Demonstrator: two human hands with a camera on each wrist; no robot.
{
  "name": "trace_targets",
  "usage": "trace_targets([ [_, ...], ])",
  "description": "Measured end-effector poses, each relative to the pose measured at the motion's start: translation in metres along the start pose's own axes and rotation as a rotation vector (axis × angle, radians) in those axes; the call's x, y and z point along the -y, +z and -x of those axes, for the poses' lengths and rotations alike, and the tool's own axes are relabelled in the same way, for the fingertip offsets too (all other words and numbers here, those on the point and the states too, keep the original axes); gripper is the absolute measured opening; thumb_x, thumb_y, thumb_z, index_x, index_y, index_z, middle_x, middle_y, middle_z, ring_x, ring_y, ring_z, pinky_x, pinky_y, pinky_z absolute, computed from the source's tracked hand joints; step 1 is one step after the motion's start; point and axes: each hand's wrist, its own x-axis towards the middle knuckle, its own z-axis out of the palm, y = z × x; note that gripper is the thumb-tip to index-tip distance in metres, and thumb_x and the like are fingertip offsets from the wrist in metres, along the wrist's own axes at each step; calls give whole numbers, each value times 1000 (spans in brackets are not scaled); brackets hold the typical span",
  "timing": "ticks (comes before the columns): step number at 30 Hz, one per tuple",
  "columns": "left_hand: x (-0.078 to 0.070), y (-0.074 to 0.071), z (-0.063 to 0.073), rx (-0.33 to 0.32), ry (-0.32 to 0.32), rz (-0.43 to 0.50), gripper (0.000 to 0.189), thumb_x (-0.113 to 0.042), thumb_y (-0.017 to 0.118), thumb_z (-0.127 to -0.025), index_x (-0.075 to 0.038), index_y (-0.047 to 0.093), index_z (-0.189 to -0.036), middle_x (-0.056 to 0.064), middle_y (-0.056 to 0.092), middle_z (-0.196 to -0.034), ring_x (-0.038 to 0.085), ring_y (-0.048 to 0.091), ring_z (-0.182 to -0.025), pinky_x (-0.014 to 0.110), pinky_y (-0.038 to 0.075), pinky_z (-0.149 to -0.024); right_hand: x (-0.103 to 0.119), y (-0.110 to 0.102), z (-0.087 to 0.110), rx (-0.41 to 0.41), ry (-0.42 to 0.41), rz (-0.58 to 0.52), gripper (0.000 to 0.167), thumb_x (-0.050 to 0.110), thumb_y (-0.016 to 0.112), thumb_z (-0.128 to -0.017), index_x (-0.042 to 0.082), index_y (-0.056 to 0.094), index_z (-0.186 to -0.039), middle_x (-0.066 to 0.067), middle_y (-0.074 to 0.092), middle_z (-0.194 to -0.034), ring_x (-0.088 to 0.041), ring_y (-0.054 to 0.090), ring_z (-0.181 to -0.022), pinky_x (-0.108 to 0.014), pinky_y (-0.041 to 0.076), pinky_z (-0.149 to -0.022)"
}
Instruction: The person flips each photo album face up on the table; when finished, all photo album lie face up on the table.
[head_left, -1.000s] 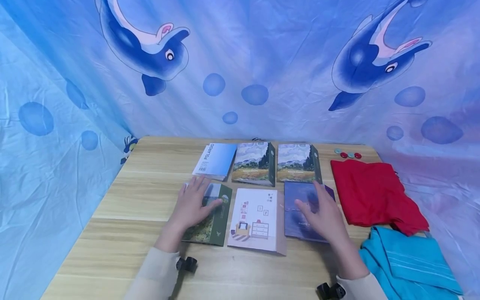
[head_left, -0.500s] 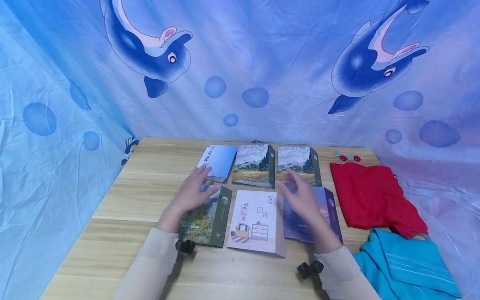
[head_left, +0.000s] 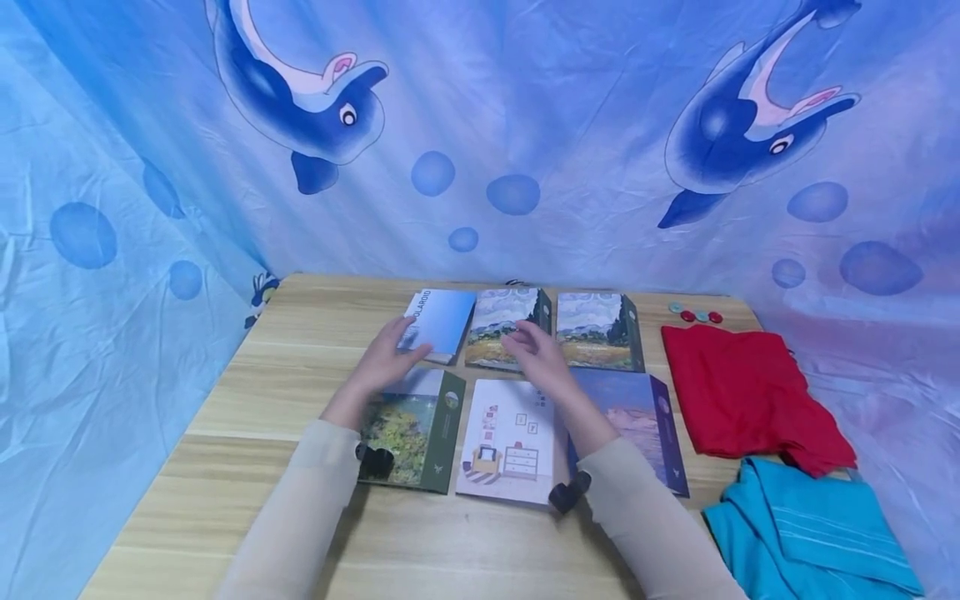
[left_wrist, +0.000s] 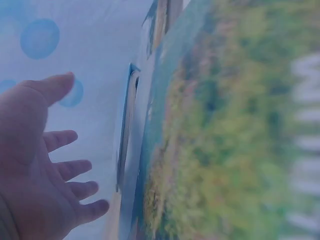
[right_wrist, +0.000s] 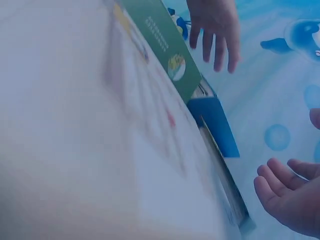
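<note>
My left hand (head_left: 381, 360) hovers with spread fingers over the near left edge of a blue album (head_left: 452, 321) lettered POLAROID. In the left wrist view its thumb stands well apart from the other fingers, with nothing between them. My right hand (head_left: 542, 357) hangs over a painted-landscape album (head_left: 498, 310), fingers loosely bent and holding nothing in the right wrist view. A matching landscape album (head_left: 592, 321) lies to its right. The front row holds a green-spined photo album (head_left: 405, 429), a white album (head_left: 498, 437) with a room drawing, and a purple album (head_left: 633, 417) partly under my right forearm.
On the table's right side lie a crumpled red cloth (head_left: 742, 387) and a folded teal cloth (head_left: 825, 525). Several small red and pale green discs (head_left: 701, 316) sit at the back right. A blue dolphin-print curtain (head_left: 570, 233) hangs behind the wooden table (head_left: 247, 417).
My right hand has swung left from above the purple album to the middle landscape album. My left hand has shifted slightly toward the back, over the blue album. The albums stay in place.
</note>
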Motion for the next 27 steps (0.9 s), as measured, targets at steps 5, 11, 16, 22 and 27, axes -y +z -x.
trace_targets([
  [5, 5, -1, -8, 18, -76, 137, 77, -48, 57, -101, -6, 28, -159, 22, 23, -164, 44, 21, -149, 62, 19, -120, 3, 20, -15, 61, 16, 13, 63, 46, 56, -102, 12, 42, -154, -10, 56, -145, -30, 52, -134, -49, 41, -112],
  [11, 12, 0, -19, 21, -182, 228, 78, -50, 55, -102, -9, 24, -161, 19, 19, -166, 41, 16, -152, 60, 16, -122, -2, 42, -31, 124, 37, 14, 67, 40, 54, -104, 9, 31, -159, -11, 49, -152, -31, 45, -140, -47, 34, -118],
  [16, 19, 1, -27, -2, -277, 288, 78, -51, 51, -103, -11, 20, -162, 18, 17, -167, 38, 15, -153, 54, 16, -123, -8, 58, -42, 230, 62, -49, 70, 35, 55, -105, 7, 22, -161, -13, 38, -160, -30, 39, -145, -42, 30, -120],
  [22, 20, 1, -31, -25, -314, 400, 68, -41, 47, -107, -10, 22, -162, 17, 17, -167, 35, 16, -153, 50, 15, -124, -9, 69, -46, 312, 74, -118, 75, 30, 57, -105, 5, 16, -162, -14, 25, -165, -27, 32, -149, -38, 29, -121],
  [27, 22, 1, -32, -8, -320, 448, 67, -39, 45, -108, -10, 20, -162, 15, 16, -168, 34, 15, -154, 50, 14, -125, -8, 75, -44, 314, 80, -139, 78, 33, 63, -101, 12, 21, -162, -11, 20, -167, -27, 34, -148, -41, 31, -120],
])
